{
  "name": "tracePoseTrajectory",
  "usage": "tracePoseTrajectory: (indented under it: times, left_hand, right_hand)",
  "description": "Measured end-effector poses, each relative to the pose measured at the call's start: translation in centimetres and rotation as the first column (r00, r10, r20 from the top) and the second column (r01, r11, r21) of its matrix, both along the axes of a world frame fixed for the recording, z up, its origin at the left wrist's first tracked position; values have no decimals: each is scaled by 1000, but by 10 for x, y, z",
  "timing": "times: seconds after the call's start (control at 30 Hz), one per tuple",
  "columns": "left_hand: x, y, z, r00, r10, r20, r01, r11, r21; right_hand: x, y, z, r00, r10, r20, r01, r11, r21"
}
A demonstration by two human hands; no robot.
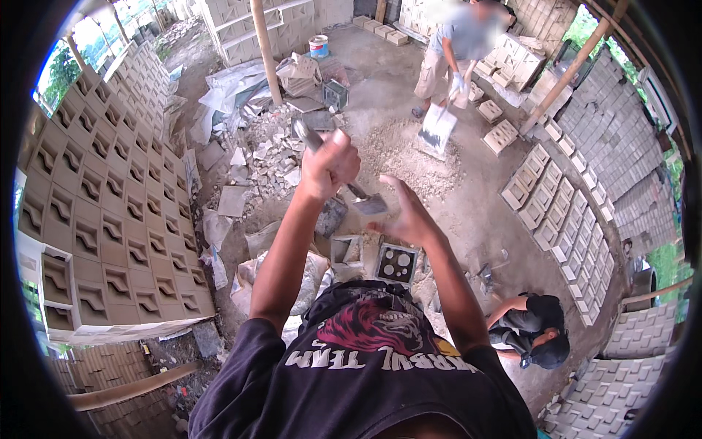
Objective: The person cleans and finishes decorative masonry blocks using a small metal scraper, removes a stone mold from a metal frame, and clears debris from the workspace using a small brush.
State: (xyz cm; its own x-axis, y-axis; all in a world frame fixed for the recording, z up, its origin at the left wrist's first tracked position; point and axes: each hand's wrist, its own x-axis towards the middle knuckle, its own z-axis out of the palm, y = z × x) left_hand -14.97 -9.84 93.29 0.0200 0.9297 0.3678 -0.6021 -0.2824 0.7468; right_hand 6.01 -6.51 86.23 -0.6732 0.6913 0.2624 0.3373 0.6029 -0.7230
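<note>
a trowel-like tool [356,190] is gripped in the left hand [333,165], which is raised in front of the chest with its fingers wrapped closely around the handle [310,136]; the handle's end is left jutting out above the fist, and the flat grey blade [371,205] is angled down toward the right hand [414,221]. the right hand is held with its fingers spread wide, just beside the blade; whether the blade is touched by a fingertip cannot be told. below the hands, a dark square panel [397,262] marked with pale circles is seen near the hem of the black printed shirt [351,366], with a pale square frame [346,250] set just to its left. a pale sack [313,272] is partly hidden by the left forearm. broken rubble [274,150] is strewn beyond the left hand. farther off, a shovel [437,130] is held low over a heap of pale grit [387,150] by a standing person [457,36]. at the right, rows of pale blocks [563,227] are laid out near a crouching person [540,322], and at the left, patterned blocks [117,219] are stacked into a wall.
</note>
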Motion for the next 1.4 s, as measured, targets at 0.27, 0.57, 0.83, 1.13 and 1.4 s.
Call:
tracePoseTrajectory:
  times: [0.27,0.57,0.83,1.13,1.4]
  left_hand:
    - [10,22,-7,936,188,299,-112,961,-253]
    - [37,54,-29,871,428,243,-285,841,-459]
    - [49,74,-46,882,387,269,-179,803,-568]
    - [75,60,-36,908,199,369,47,826,-562]
    - [66,70,-43,692,-319,648,482,872,-86]
  right_hand:
    - [15,5,4,968,133,-212,-235,774,-588]
    - [28,-14,-12,972,-193,133,208,972,-112]
    - [39,-29,17,936,-295,193,306,952,-28]
    - [42,-51,38,950,-298,95,304,809,-504]
    - [45,-56,37,970,-214,-112,110,804,-584]
